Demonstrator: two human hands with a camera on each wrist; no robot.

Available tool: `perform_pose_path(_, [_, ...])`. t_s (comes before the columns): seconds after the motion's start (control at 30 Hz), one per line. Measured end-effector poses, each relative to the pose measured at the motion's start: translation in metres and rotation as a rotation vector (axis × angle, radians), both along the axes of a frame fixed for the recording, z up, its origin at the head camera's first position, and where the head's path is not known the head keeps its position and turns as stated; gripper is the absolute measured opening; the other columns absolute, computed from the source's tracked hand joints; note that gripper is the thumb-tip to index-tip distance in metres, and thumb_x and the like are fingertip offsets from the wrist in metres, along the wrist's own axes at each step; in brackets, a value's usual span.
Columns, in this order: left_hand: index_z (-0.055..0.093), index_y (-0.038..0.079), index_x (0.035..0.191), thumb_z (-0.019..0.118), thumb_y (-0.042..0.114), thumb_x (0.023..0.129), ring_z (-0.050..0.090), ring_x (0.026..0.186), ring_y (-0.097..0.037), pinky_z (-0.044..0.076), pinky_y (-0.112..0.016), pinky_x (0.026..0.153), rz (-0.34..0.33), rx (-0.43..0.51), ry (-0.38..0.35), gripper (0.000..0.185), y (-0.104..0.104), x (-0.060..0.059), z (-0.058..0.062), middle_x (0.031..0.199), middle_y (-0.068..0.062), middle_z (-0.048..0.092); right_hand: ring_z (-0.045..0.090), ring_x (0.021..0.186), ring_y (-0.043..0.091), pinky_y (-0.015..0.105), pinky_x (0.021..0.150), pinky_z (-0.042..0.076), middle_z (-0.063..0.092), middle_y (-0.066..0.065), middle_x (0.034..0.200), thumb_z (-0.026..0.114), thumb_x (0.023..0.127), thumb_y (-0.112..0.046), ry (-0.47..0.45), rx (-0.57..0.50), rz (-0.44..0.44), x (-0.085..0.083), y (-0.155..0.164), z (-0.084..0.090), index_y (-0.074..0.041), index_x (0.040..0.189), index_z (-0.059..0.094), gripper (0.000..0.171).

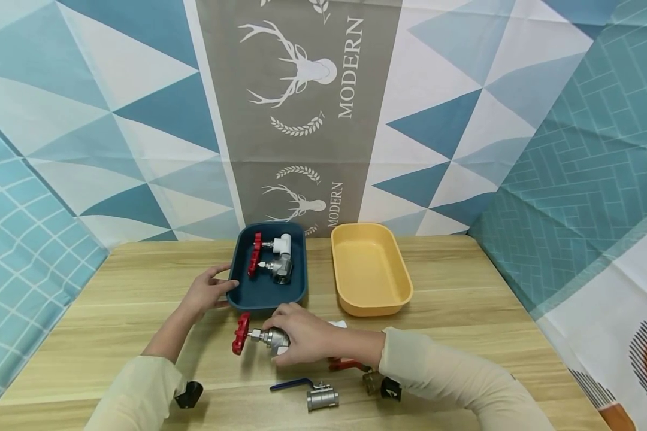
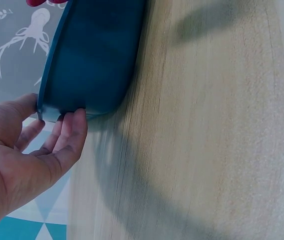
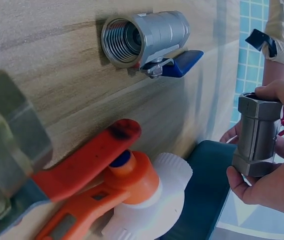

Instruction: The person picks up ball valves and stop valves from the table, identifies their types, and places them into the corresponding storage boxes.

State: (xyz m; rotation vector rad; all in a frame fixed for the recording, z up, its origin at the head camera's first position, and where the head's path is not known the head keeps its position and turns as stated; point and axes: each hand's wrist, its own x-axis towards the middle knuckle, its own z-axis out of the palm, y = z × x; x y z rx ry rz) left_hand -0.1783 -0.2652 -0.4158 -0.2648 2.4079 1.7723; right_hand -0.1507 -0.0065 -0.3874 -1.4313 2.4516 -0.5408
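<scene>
My left hand [image 1: 207, 292] holds the left side of the dark blue bin [image 1: 261, 296]. In the left wrist view its thumb is at the rim and its fingertips press the outer wall. Inside the bin lie a white valve [image 1: 282, 245] and a metal valve [image 1: 282, 268], both with red handwheels. Just in front of the bin, my right hand [image 1: 304, 335] grips a steel gate valve [image 1: 274, 339] by its body, its red handwheel [image 1: 241, 333] pointing left. The right wrist view shows thumb and fingers at both ends of the valve's hexagonal body [image 3: 256, 135].
A yellow bin [image 1: 372, 269] stands right of the blue one. Nearer me lies a steel ball valve [image 1: 322, 397] with a blue lever. Under the right forearm are a brass valve [image 1: 374, 381] with a red lever and a white plastic valve [image 3: 166, 200] with an orange handle.
</scene>
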Motion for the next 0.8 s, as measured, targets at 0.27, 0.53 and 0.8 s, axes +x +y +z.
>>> perform_pose_path(0.27, [0.026,0.003,0.146,0.052,0.016,0.096,0.066,0.097,-0.032,0.057,-0.041,0.078,0.005,-0.008,-0.001,0.058,-0.001,0.0,-0.001,0.127,-0.035,0.048,0.044,0.101,0.007,0.012,0.077,0.04,0.053,-0.001,0.117,0.072,0.078,-0.036,0.017,0.001,-0.007,-0.004,0.0,0.003,-0.017,0.126,0.057,0.054])
perform_pose_path(0.53, [0.027,0.004,0.146,0.052,0.015,0.096,0.066,0.097,-0.03,0.057,-0.042,0.078,0.006,-0.007,0.003,0.057,-0.002,-0.001,-0.001,0.127,-0.034,0.049,0.044,0.102,0.008,0.011,0.077,0.039,0.054,0.0,0.118,0.074,0.076,-0.033,0.031,-0.007,-0.009,-0.008,0.0,0.008,-0.016,0.125,0.057,0.055])
perform_pose_path(0.8, [0.026,0.003,0.146,0.052,0.016,0.096,0.066,0.098,-0.031,0.056,-0.044,0.081,0.001,-0.005,0.001,0.058,-0.002,-0.001,-0.001,0.128,-0.035,0.048,0.045,0.103,0.008,0.012,0.078,0.041,0.054,-0.002,0.117,0.073,0.076,-0.034,0.041,-0.015,-0.031,-0.011,0.001,0.011,-0.018,0.123,0.059,0.052])
